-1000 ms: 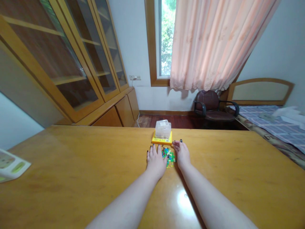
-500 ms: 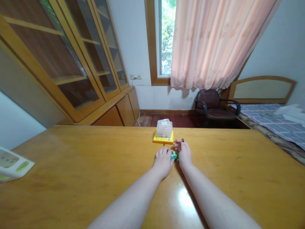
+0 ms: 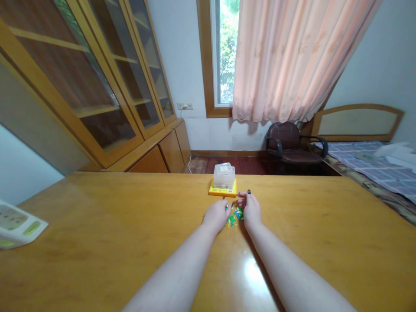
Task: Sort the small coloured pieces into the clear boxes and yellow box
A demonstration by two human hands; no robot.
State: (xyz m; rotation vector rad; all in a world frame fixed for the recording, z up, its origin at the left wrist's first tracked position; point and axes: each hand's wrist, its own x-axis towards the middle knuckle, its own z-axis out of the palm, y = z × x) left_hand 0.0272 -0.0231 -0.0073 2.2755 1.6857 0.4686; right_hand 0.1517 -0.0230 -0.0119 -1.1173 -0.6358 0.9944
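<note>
Small loose pieces (image 3: 231, 221) in green, yellow, blue and white lie in a little heap on the wooden table, too small to name by kind. My left hand (image 3: 215, 216) is at the left side of the heap, its fingers curled together. A speck of green and white shows at its fingertips, but what it holds is mostly hidden. On the heap's right, my right hand (image 3: 252, 212) rests on its edge, cupped, with fingers apart and dark nails showing. Just beyond both hands, a clear plastic box (image 3: 224, 175) stands on a flat yellow box (image 3: 222, 192).
A white power strip (image 3: 21, 225) lies at the table's left edge. Past the table (image 3: 97, 225) are a glass-door cabinet (image 3: 107, 86) on the left, a brown armchair (image 3: 287, 141), and a bed (image 3: 367, 160) on the right. A pink curtain (image 3: 292, 60) hangs by the window.
My left hand has drawn back slightly to the left and its fingers have curled in. More of the coloured pieces now show, spread between the hands. The right hand has hardly moved.
</note>
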